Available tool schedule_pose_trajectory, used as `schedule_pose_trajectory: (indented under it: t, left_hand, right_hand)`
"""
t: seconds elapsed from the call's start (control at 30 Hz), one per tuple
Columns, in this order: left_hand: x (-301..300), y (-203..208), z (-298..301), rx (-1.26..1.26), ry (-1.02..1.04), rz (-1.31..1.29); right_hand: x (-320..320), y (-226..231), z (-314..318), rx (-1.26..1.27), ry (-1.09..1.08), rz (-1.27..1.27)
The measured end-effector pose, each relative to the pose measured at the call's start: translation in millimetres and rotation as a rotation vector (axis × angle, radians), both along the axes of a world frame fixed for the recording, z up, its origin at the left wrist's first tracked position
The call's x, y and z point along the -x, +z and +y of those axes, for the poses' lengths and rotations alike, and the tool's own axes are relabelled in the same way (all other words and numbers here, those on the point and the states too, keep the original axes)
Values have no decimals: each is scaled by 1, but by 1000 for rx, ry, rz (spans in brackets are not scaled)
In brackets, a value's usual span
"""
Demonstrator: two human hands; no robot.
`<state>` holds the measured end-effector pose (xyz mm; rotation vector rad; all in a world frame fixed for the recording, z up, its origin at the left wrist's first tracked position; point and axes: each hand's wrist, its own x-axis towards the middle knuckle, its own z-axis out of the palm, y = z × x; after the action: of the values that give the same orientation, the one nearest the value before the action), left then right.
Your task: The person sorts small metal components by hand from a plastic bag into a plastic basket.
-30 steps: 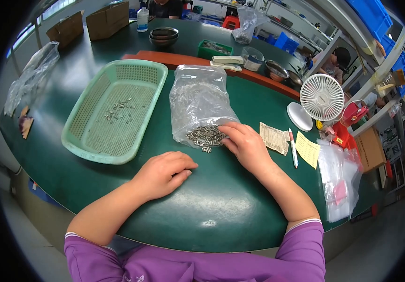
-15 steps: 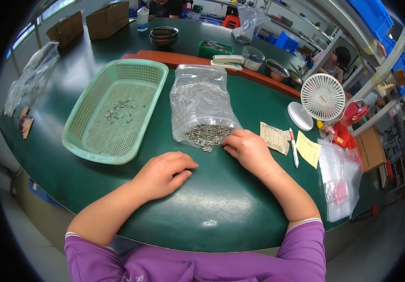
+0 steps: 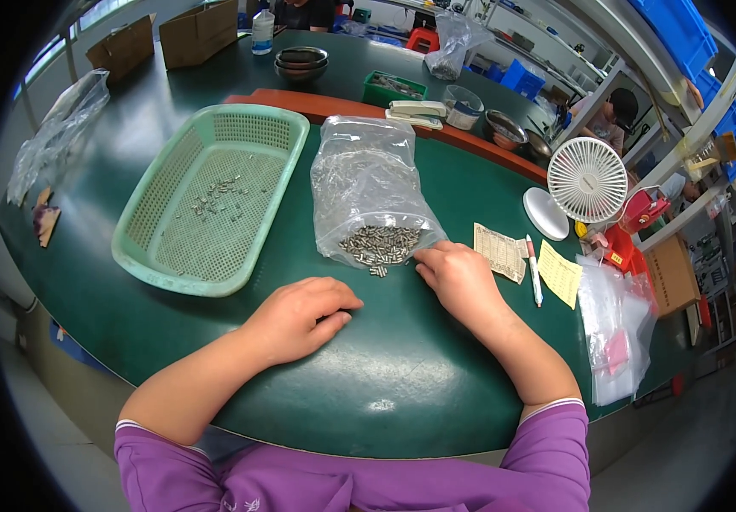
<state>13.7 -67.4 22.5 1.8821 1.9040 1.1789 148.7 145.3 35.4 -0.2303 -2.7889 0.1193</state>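
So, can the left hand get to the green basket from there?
Probably yes. The left hand rests on the table near the closest corner of the green basket, and nothing shows standing between them, so the way looks free.

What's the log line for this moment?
right hand: at mouth of plastic bag; left hand: on green table; metal pieces: heaped at mouth, some in basket

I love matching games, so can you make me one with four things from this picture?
1. Right hand
2. Perforated plastic basket
3. Clear plastic bag
4. Pen

A. Pale green
B. Between a beige slip and a yellow slip
C. By the bag's opening
D. Open, with small metal cylinders at its mouth

Pairs: 1-C, 2-A, 3-D, 4-B
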Motion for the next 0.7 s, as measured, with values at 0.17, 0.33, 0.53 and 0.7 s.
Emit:
schedule_pose_trajectory:
  t: [0.17, 0.33, 0.53, 0.7]
  left_hand:
    - [1, -2, -1, -1, 3, -4]
    - [0, -2, -1, 10, 1, -1]
    - [0, -3, 1, 2, 15, 1]
    - [1, -7, 3, -21, 13, 16]
  right_hand:
    - [5, -2, -4, 57, 51, 45]
    - [7, 4, -7, 98, 32, -106]
    - [14, -11, -18, 99, 127, 117]
    - [17, -17, -14, 79, 110, 155]
